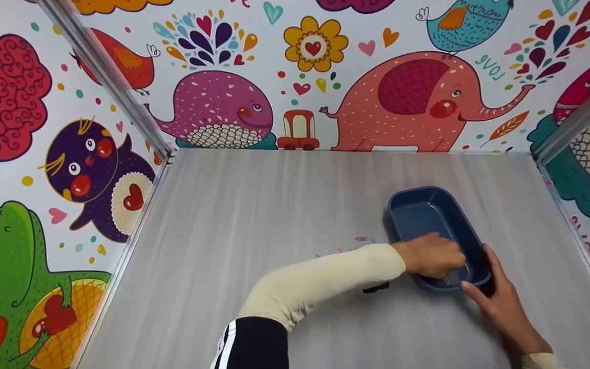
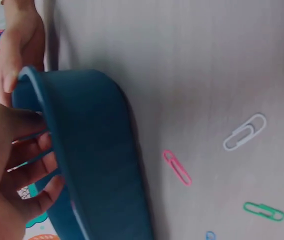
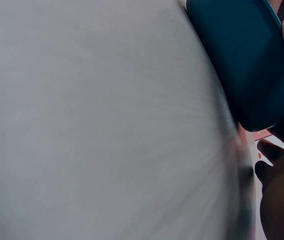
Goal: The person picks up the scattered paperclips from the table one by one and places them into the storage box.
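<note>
A deep blue rectangular tray [image 1: 413,197] stands on the table at the right. My right hand [image 1: 507,302] grips its near right corner, thumb over the rim and fingers along the outer side. Reaching across from the left, my left hand [image 1: 433,254] is down inside the tray, knuckles up and fingers bent. In the left wrist view those fingers [image 2: 39,170] are behind the tray's rim; I cannot tell whether they pinch anything. Outside the tray lie a pink paper clip [image 2: 177,168], a white paper clip [image 2: 245,132] and a green paper clip [image 2: 264,211].
More paper clips lie left of the tray, among them a red one [image 1: 361,238], partly behind my left sleeve [image 1: 325,277]. Walls with cartoon animals [image 1: 402,113] and metal corner posts [image 1: 105,77] bound the grey wood-grain table [image 1: 249,205].
</note>
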Demonstrator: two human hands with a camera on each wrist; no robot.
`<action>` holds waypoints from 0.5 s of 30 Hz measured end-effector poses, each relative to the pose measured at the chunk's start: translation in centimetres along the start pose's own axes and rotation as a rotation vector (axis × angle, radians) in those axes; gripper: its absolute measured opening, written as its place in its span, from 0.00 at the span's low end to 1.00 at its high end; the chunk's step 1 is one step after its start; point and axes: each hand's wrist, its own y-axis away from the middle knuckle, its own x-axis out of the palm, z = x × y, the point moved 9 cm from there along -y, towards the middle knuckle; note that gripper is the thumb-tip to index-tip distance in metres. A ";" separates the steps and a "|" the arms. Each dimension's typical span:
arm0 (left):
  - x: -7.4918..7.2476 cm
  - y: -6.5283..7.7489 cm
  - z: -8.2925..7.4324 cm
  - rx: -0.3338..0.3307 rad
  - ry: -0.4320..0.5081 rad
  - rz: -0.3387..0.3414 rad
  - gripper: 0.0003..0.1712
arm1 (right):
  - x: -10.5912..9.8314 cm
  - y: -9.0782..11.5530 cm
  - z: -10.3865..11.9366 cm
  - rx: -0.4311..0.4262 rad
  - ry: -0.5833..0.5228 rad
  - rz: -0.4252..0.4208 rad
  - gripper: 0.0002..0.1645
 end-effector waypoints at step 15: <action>-4.4 5.3 1.8 0.047 0.051 -0.274 0.13 | -0.2 0.1 1.1 -0.050 -0.014 -0.044 0.61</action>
